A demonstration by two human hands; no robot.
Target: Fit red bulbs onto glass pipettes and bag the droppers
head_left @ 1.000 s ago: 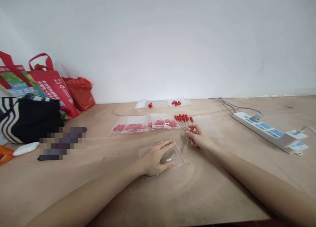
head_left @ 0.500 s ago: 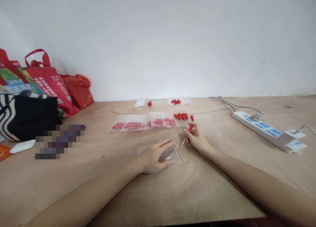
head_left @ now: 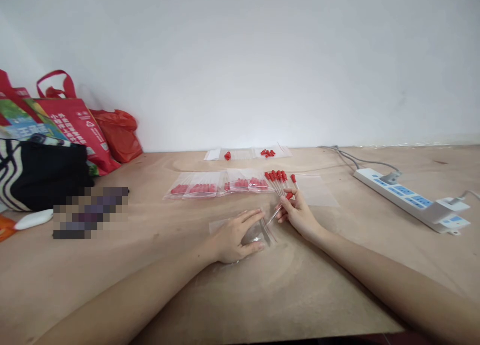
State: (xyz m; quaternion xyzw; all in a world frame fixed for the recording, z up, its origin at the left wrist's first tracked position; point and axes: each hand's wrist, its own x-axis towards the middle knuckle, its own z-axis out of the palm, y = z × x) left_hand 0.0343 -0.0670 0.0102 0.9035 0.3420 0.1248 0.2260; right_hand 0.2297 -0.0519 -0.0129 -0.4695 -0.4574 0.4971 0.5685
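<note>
My right hand grips a glass dropper by its red rubber bulb. The dropper's thin tip slants down to the left, at the mouth of a clear zip bag. My left hand lies over that bag with fingers stretched, thumb and forefinger apart, pressing it to the table. Just beyond my right hand lie several loose droppers with red bulbs, fanned out. One more dropper lies beside them. An unfilled clear bag is flat to their right.
Filled bags of red-bulbed droppers lie in a row on the wooden table. Farther back are glass tubes and loose red bulbs. A white power strip stands right; shopping bags and black cloth are left.
My right hand has moved the dropper slightly down and left, bringing its tip to the bag's mouth. The bag's zip edge has shifted and lifted. My left hand stays put.
</note>
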